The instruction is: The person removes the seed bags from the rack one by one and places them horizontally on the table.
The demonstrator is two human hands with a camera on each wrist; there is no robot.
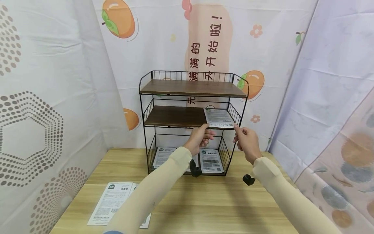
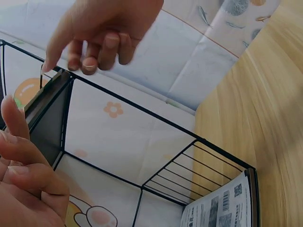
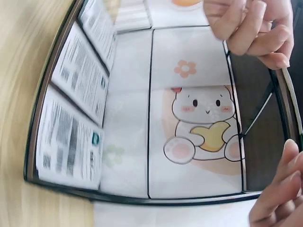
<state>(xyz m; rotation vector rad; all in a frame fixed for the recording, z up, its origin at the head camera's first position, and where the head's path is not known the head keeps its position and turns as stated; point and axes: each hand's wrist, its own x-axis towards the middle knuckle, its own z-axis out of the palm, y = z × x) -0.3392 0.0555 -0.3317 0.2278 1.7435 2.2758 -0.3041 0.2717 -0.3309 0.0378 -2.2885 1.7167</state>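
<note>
A flat white printed packet point(image 1: 219, 116) with a green logo lies at the right end of the middle shelf point(image 1: 175, 116) of a black wire rack. At its front left corner, the thumb of my left hand point(image 1: 200, 136) touches the edge. The thumb of my right hand point(image 1: 247, 141) meets the front right corner. The other fingers of both hands are loosely bent in front of and below the shelf, apart from the packet. In the right wrist view, the packet's thin pale edge runs between the two hands.
Three similar packets point(image 3: 68, 137) lie side by side on the bottom shelf. More white packets point(image 1: 109, 203) lie on the wooden table point(image 1: 187, 208) at left, partly behind my left forearm. The rack's top shelf point(image 1: 191, 87) has wire rails. Patterned curtains enclose the table.
</note>
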